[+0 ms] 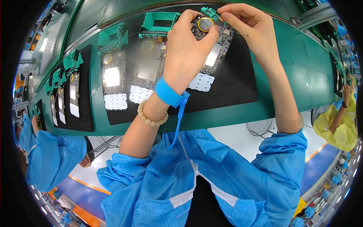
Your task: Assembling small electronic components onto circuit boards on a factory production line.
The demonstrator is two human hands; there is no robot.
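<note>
My left hand (pixel 187 47) grips the edges of a long circuit board (pixel 224 42), its thumb beside a round silver coin cell (pixel 205 24). The board lies tilted on a black mat (pixel 234 83), with a silver metal plate (pixel 213 55) and a white dotted pad (pixel 201 82) lower down. At its far end is a green plastic frame (pixel 210 13). There my right hand (pixel 255 32) pinches with thumb and forefinger; what is between the fingertips is too small to tell. A thin dark wire shows by that thumb. A blue wrist strap (pixel 167 92) with a cord circles my left wrist.
Two similar boards, one with a silver plate (pixel 148 69) and one with a white pad (pixel 115 101), lie left on the mat, green frames (pixel 160 21) at their far ends. Further left, another mat (pixel 86 94) bears several boards. People in blue (pixel 56 159) and yellow (pixel 336 123) sit either side.
</note>
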